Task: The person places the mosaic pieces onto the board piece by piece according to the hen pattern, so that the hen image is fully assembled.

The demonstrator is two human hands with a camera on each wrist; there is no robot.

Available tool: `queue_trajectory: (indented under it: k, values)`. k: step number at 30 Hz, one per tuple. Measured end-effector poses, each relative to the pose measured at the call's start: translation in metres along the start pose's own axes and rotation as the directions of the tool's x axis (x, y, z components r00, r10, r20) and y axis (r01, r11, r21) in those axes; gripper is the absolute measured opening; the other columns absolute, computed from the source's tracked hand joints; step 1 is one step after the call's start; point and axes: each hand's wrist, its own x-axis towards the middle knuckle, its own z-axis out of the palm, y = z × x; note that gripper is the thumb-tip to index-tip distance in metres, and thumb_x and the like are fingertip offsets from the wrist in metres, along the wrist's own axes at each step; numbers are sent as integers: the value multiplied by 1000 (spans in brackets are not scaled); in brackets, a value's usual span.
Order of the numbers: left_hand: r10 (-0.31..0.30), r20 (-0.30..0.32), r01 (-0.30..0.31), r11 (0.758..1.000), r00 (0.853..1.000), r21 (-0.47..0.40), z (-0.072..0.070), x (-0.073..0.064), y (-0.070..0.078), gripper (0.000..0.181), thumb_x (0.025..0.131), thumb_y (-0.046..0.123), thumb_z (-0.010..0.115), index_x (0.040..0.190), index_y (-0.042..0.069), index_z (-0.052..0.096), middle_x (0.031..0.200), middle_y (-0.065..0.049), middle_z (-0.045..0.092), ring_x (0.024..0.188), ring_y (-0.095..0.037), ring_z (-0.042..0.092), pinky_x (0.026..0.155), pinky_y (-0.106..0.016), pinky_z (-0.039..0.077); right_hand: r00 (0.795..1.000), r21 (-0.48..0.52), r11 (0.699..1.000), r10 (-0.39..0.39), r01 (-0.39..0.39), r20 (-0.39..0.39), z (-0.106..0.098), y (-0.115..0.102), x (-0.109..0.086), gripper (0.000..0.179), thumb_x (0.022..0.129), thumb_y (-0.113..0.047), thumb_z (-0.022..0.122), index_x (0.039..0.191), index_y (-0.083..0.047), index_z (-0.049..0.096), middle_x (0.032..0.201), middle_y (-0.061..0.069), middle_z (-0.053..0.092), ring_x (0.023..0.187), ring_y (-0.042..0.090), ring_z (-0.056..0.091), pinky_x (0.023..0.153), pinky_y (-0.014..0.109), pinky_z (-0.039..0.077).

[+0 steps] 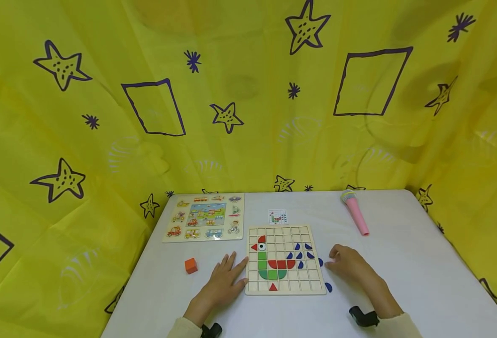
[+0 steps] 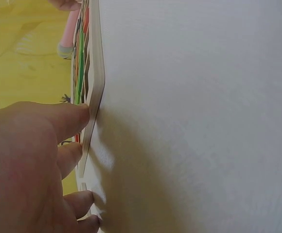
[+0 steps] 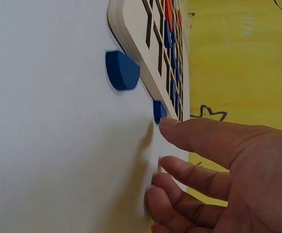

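A wooden grid board (image 1: 291, 288) lies on the table with red, green and blue pieces forming a bird-like figure. My left hand (image 1: 224, 282) is spread at the board's left side, thumb and a finger touching its edge, as the left wrist view also shows. Off the board's right edge lie two blue half-round pieces, a nearer one (image 1: 328, 287) and a farther one (image 1: 321, 262). Beside the farther piece is my right hand (image 1: 351, 266), fingers loosely bent. In the right wrist view its thumb tip (image 3: 169, 125) is right by that blue piece (image 3: 158, 111), with nothing pinched.
Behind the board lies a small pattern card (image 1: 278, 217). A vehicle picture puzzle (image 1: 206, 214) is at the back left, and an orange cube (image 1: 191, 265) sits left of my left hand. A pink toy microphone (image 1: 356, 213) lies back right. Yellow curtain (image 1: 248, 141) surrounds the table.
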Motion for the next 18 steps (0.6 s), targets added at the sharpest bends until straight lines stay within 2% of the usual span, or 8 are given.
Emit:
queue_trajectory:
  k: [4,9,18]
  values:
    - [2,-2,-2,1000,1000,1,0,0,0,61,107,43,57,163,24,43,173,-20,25,160,-47,18,127,-68,17,999,58,998,-35,34,19,7,-2,1,21,93,-8,75,110,-2,66,96,9,61,89,25,56,76,40,51]
    - [-1,0,1,1000,1000,-1,1,0,-1,61,107,44,56,163,24,43,173,-19,25,161,-46,17,128,-68,17,996,70,995,-79,77,28,15,-5,3,23,94,-2,71,117,-2,66,92,5,56,85,21,52,70,33,44]
    - [-2,0,2,1000,1000,1,2,1,-2,62,107,45,56,163,25,43,173,-20,25,161,-46,18,127,-69,17,994,19,994,-111,111,1,17,-3,4,21,95,-5,73,114,-2,65,87,4,56,80,19,52,67,31,44]
